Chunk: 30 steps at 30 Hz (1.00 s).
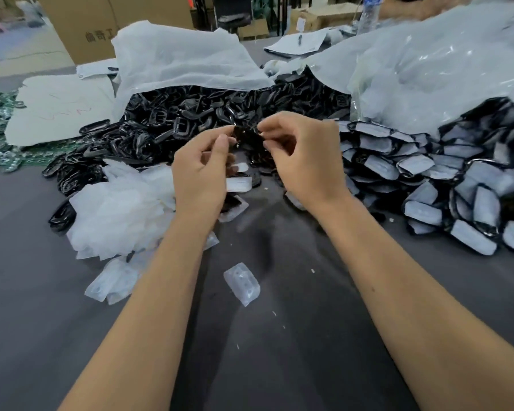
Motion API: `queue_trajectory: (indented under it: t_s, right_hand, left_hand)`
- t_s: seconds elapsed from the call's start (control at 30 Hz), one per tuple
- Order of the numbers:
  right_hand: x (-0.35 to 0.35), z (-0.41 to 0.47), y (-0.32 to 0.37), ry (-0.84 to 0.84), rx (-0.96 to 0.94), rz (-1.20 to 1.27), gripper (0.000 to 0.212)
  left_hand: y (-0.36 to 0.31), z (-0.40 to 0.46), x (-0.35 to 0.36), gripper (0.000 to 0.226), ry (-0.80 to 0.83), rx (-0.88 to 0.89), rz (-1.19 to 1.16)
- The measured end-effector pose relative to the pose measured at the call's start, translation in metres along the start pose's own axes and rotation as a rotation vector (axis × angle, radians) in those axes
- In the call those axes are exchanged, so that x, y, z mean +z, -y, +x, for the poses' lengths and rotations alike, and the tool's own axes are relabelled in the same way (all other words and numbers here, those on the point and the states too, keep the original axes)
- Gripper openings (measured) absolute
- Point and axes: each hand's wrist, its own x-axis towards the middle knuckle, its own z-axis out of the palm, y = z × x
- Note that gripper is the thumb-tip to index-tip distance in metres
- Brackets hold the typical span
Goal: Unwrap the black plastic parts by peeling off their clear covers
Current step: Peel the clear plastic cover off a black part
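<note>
Both forearms reach over the tabletop (42,292); left hand (201,170) and right hand (303,161) fingers pinch one black part (247,134).

**Black part held between two piles**

A small glossy black plastic part (247,134) is held above the grey table, pinched at both ends. A heap of bare black plastic buckle parts (172,126) lies behind; still-wrapped black parts under clear covers (445,185) pile up right. Peeled clear plastic covers (119,209) lie left.
</note>
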Motion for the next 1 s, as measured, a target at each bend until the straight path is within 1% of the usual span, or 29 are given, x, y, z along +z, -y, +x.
queue_trajectory:
  t_s: [0.1, 0.2, 0.27, 0.3, 0.37, 0.47, 0.57, 0.7, 0.77, 0.8, 0.87, 0.93, 1.0]
  right_hand:
    - [-0.035, 0.005, -0.016, -0.034, -0.038, -0.201, 0.023]
    - [-0.068, 0.010, -0.033, -0.127, 0.008, -0.372, 0.021]
    - [-0.086, 0.014, -0.042, -0.170, 0.069, -0.452, 0.023]
    - [-0.093, 0.017, -0.046, -0.157, 0.110, -0.492, 0.026]
    - [-0.102, 0.021, -0.052, -0.068, 0.184, -0.537, 0.032]
    - [-0.106, 0.022, -0.057, 0.061, 0.230, -0.520, 0.037]
    - [-0.108, 0.023, -0.056, 0.077, 0.227, -0.494, 0.035]
    - [-0.100, 0.028, -0.046, -0.050, 0.204, -0.484, 0.032]
    - [-0.089, 0.030, -0.034, -0.067, 0.159, -0.431, 0.032]
    - [-0.080, 0.031, -0.026, -0.036, 0.136, -0.372, 0.031]
    - [-0.060, 0.031, -0.009, 0.105, 0.093, -0.250, 0.028]
    - [-0.039, 0.027, 0.005, 0.313, 0.049, -0.212, 0.024]
    - [-0.019, 0.022, 0.016, 0.515, -0.006, -0.229, 0.024]
  left_hand:
    - [-0.012, 0.000, 0.036, 0.025, 0.088, -0.009, 0.044]
    - [-0.024, 0.000, 0.078, 0.027, 0.178, -0.001, 0.098]
    - [-0.032, 0.000, 0.102, 0.034, 0.236, 0.051, 0.152]
    - [-0.036, -0.001, 0.112, 0.037, 0.268, 0.093, 0.190]
    - [-0.043, -0.001, 0.129, 0.040, 0.335, 0.174, 0.285]
    - [-0.046, -0.002, 0.143, 0.034, 0.423, 0.252, 0.422]
    - [-0.046, -0.006, 0.138, 0.030, 0.386, 0.277, 0.435]
    - [-0.041, -0.009, 0.113, 0.028, 0.287, 0.232, 0.435]
    - [-0.035, -0.009, 0.095, 0.024, 0.259, 0.205, 0.484]
    - [-0.032, -0.008, 0.082, 0.022, 0.246, 0.195, 0.520]
    - [-0.024, -0.008, 0.054, 0.021, 0.254, 0.183, 0.602]
    - [-0.016, -0.007, 0.024, 0.025, 0.290, 0.181, 0.716]
    - [-0.008, -0.007, -0.006, 0.030, 0.294, 0.145, 0.825]
